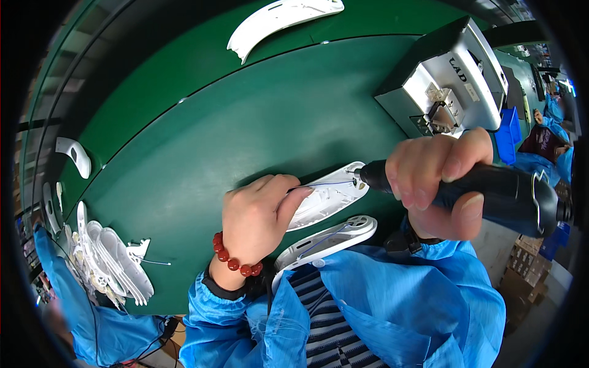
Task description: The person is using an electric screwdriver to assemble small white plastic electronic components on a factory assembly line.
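Observation:
My left hand [261, 208], with a red bead bracelet at its wrist, pinches a white plastic housing half [325, 205] against the green table. A thin dark blue wire runs along the inside of that housing. In my right hand [438, 178] is a black electric screwdriver [509, 193], held nearly level. Its tip meets the rounded right end of the housing; any screw there is too small to make out. Nearer my body, another white housing half [328, 240] with a blue wire and a round spoked end lies apart from both hands.
A screw feeder box [445, 86] stands at the back right, beside a blue bin [508, 135]. Stacked white housings [113, 260] lie at the left. Curved white shells [279, 21] rest on the far ledge. Co-workers in blue sit at left [110, 331] and far right.

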Demonstrator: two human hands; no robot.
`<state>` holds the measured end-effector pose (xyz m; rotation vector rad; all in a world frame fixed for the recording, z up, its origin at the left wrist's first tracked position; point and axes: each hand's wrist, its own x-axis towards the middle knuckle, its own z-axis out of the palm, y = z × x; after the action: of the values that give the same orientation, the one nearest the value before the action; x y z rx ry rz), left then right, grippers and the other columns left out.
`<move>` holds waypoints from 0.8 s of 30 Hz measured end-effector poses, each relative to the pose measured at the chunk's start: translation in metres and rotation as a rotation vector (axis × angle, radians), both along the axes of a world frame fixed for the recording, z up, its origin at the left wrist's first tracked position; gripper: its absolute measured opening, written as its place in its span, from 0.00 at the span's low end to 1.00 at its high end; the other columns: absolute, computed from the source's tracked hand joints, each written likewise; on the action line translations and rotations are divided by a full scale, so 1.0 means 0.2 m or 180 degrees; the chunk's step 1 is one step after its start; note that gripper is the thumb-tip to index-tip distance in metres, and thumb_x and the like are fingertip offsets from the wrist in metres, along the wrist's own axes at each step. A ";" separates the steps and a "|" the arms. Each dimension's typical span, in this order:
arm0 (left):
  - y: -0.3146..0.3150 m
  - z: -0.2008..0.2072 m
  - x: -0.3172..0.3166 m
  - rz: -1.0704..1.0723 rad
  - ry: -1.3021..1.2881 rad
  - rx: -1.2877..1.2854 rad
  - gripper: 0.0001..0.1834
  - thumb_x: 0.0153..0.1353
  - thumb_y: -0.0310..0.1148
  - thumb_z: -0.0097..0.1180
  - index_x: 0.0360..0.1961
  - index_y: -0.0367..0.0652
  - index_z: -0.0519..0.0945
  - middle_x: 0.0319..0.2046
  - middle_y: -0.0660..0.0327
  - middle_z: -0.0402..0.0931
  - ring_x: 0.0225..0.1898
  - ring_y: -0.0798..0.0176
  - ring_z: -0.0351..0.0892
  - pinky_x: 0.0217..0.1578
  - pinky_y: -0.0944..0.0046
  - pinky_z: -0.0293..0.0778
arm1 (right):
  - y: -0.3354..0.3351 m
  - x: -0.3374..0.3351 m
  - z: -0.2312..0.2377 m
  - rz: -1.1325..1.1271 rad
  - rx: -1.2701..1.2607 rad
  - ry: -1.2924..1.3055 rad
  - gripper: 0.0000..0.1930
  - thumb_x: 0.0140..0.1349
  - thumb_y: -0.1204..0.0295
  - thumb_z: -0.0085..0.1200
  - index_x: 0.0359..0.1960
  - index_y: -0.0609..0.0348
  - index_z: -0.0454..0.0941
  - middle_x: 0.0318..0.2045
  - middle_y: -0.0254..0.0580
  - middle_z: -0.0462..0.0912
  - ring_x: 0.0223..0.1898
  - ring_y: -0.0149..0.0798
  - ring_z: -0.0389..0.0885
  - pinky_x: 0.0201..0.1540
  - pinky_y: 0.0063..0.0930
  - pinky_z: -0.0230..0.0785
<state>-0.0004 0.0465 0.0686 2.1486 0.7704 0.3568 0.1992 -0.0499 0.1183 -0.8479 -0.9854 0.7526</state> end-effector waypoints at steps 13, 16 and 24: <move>0.03 0.01 0.02 -0.0126 -0.0035 -0.0064 0.04 0.55 0.27 0.61 0.29 0.37 0.80 0.24 0.53 0.78 0.25 0.49 0.77 0.26 0.59 0.72 | 0.02 0.02 -0.03 -0.0084 -0.0036 0.0233 0.17 0.62 0.59 0.56 0.39 0.56 0.64 0.20 0.37 0.72 0.19 0.31 0.69 0.24 0.28 0.65; 0.04 0.00 0.02 -0.0052 -0.0076 -0.0011 0.05 0.55 0.30 0.61 0.29 0.40 0.81 0.24 0.53 0.77 0.26 0.46 0.77 0.26 0.54 0.72 | 0.00 0.01 -0.05 -0.0215 -0.0195 0.0391 0.13 0.57 0.70 0.59 0.39 0.60 0.68 0.24 0.42 0.78 0.25 0.32 0.76 0.30 0.27 0.70; 0.01 0.01 -0.07 0.0026 -0.0150 0.0218 0.03 0.54 0.25 0.59 0.29 0.37 0.81 0.21 0.52 0.75 0.23 0.47 0.75 0.24 0.56 0.69 | 0.06 -0.08 -0.07 -0.0265 -0.0180 -0.0076 0.12 0.57 0.77 0.56 0.38 0.61 0.66 0.26 0.41 0.76 0.27 0.30 0.74 0.30 0.24 0.68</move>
<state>-0.0147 0.0491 0.0697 2.1933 0.7504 0.4421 0.1823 -0.0387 0.1045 -0.9433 -0.9477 0.7031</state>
